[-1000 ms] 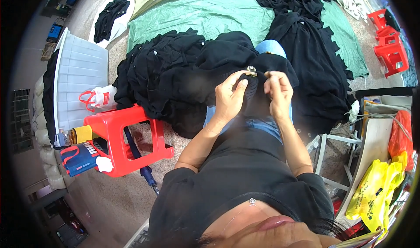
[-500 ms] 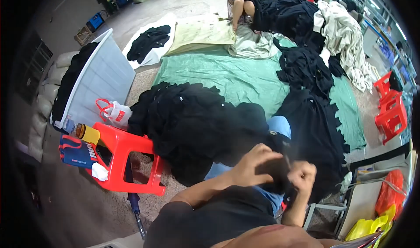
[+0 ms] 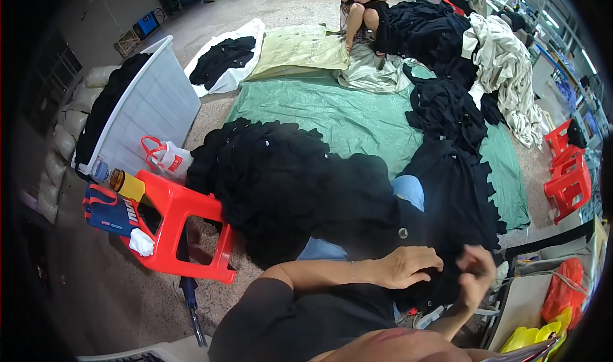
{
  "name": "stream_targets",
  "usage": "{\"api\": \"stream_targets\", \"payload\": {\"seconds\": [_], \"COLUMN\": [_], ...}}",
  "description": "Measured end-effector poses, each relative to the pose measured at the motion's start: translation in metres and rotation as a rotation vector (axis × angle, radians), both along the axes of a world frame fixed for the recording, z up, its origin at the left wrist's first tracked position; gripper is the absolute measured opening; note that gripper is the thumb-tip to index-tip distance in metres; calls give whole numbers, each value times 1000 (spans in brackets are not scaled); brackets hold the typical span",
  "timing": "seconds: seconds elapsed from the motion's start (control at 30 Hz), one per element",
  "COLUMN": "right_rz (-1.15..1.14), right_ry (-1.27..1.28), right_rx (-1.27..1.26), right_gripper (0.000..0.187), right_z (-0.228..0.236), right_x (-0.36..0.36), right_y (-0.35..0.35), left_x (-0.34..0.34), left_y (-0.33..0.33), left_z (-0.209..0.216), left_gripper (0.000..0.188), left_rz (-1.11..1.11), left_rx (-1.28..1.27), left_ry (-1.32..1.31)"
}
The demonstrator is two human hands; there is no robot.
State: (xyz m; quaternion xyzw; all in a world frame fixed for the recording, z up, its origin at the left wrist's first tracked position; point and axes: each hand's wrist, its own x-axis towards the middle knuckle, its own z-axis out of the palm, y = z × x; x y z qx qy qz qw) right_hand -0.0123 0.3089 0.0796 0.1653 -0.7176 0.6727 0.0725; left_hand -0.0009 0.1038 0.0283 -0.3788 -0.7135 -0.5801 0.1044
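Black garments (image 3: 287, 196) lie over my lap and legs in a thick heap. My left hand (image 3: 408, 267) hovers over or rests on the black cloth, with its fingers bent and the thumb apart from them. To its right, my right hand (image 3: 477, 274) is raised, slightly blurred, with fingers loosely bent and thumb apart. Nothing shows in either hand against the dark fabric. A small round disc (image 3: 403, 233) sits on the cloth just beyond my left hand. Light blue cloth (image 3: 408, 191) shows at my knee.
On my left stands a red stool (image 3: 191, 234) with a bottle (image 3: 128, 184) and a blue bag (image 3: 110, 212), near a grey bin (image 3: 150, 100). Green sheeting (image 3: 319, 113) covers the floor ahead. A seated person (image 3: 364, 10) is beyond it. Red stools (image 3: 568, 186) stand right.
My right hand has gone from a closed fist to loosened fingers, moving right and down. My left hand has come lower and slightly right. The disc on the cloth now shows plainly.
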Motion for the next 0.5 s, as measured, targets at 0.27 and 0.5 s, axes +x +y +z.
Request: {"api": "stream_targets", "payload": {"seconds": [0.27, 0.5], "right_rz": [271, 156], "right_ry": [-247, -190], "right_rx": [261, 490], "right_gripper": [65, 52], "right_z": [-16, 0], "right_x": [6, 12], "right_y": [-32, -26], "left_x": [3, -6], "left_y": [-9, 3], "left_z": [-6, -13], "left_gripper": [39, 39], "left_rz": [32, 118], "left_rx": [235, 222], "left_ry": [-279, -163]}}
